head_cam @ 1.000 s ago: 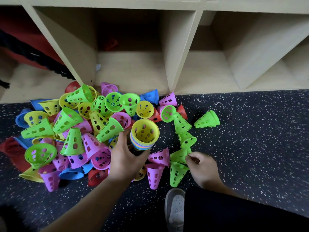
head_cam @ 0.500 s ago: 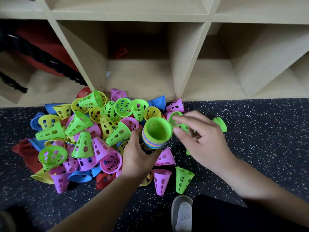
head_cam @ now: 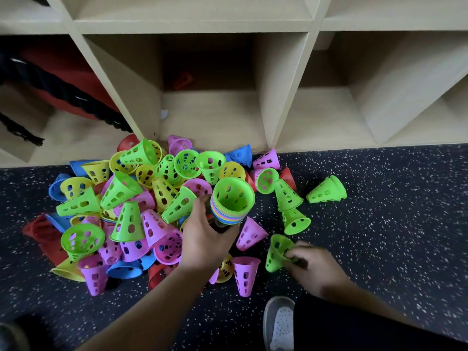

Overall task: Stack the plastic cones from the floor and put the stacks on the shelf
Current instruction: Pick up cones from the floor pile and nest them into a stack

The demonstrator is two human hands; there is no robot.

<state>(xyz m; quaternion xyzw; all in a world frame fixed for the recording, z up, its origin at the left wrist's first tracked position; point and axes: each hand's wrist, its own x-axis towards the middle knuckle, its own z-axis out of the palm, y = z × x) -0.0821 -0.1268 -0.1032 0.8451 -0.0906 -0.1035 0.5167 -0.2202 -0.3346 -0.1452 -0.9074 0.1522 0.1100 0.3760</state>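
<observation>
The left hand (head_cam: 202,239) grips the tilted stack (head_cam: 233,201); the right hand (head_cam: 314,267) pinches a green cone (head_cam: 277,252), seemingly by its rim. Seated crooked, it could jam.

Tally: one nested stack (head_cam: 229,211), one shelf (head_cam: 291,97), one pale shoe (head_cam: 278,323), two hands, left hand (head_cam: 202,244) and right hand (head_cam: 316,269). Loose cones (head_cam: 126,221): over thirty, exact total not resolvable where they overlap. By colour, roughly: green fourteen, pink eleven, yellow nine, blue five, red four.
</observation>
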